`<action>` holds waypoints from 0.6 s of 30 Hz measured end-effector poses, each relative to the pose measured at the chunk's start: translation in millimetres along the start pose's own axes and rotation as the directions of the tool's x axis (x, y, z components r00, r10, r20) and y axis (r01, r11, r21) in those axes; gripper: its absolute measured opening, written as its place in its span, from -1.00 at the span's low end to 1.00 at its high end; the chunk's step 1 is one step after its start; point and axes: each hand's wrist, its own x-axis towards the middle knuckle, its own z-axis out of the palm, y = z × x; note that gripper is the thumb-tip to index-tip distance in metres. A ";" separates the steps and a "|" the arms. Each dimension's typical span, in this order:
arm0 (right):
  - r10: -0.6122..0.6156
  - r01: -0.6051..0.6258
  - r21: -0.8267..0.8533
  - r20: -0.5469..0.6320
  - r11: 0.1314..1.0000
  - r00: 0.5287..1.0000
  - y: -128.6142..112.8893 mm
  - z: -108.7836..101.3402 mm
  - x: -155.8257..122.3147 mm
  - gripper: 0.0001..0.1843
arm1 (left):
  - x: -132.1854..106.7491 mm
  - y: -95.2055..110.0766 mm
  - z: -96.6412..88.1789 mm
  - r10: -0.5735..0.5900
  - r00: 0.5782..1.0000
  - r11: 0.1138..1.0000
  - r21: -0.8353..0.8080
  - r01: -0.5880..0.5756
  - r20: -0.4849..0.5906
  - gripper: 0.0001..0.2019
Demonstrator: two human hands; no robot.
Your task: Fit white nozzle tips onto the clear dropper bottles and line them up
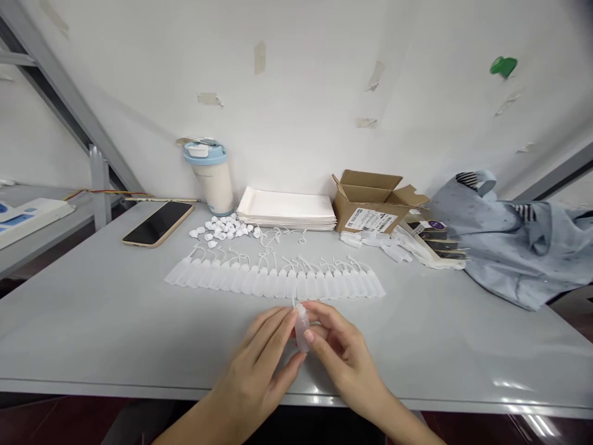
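Note:
A small translucent white plastic bottle point(302, 330) is held upright just above the table's near part. My right hand point(340, 352) pinches it, with the thumb on its side and the index finger near its top. The fingertips of my left hand point(262, 355) touch the neck, and the left thumb presses near the base. From the neck a thin white tube point(293, 301) points upward. Just beyond my hands lies a row of several similar bottles point(273, 283), side by side, each with a thin tube or string at its far end.
Behind the row are a pile of small white caps point(225, 227), loose white tubes point(278, 235) and stacked white trays point(287, 209). A phone point(160, 224) and tumbler point(213, 182) stand left. An open carton point(370, 204), plastic bags point(393, 244) and blue cloth point(514, 241) lie right.

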 end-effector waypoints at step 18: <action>0.121 -0.178 0.292 0.203 0.940 0.972 -5.6 0.5 2.9 -0.74 | 4.0 1.3 -18.3 0.125 0.976 0.983 0.109 -0.146 0.181 -0.53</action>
